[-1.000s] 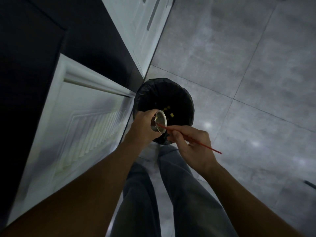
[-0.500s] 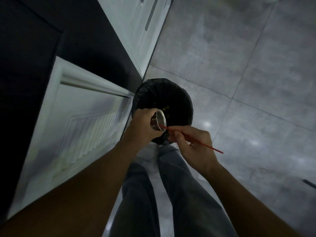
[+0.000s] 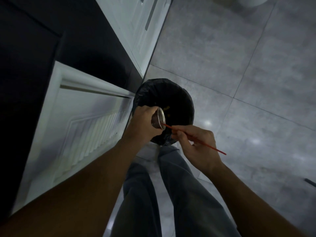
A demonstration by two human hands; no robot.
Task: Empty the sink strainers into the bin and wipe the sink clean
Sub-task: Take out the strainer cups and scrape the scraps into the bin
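My left hand (image 3: 142,123) grips a small metal sink strainer (image 3: 159,119), tipped on its side with its mouth facing right, held over the near rim of the bin. The bin (image 3: 183,96) is round, lined with a black bag, and has a few yellow scraps at its bottom. My right hand (image 3: 196,144) pinches a thin red stick (image 3: 210,146) whose tip pokes into the strainer's mouth. The strainer's inside is too dark to make out.
An open white louvred cabinet door (image 3: 82,130) stands at the left, close beside the bin. Another white door (image 3: 136,31) lies farther back. Grey floor tiles (image 3: 239,65) spread to the right. My legs in grey trousers (image 3: 179,194) are below.
The strainer has turned slightly so its mouth looks narrower, and the stick's tip has shifted lower inside it. Both hands stay over the bin.
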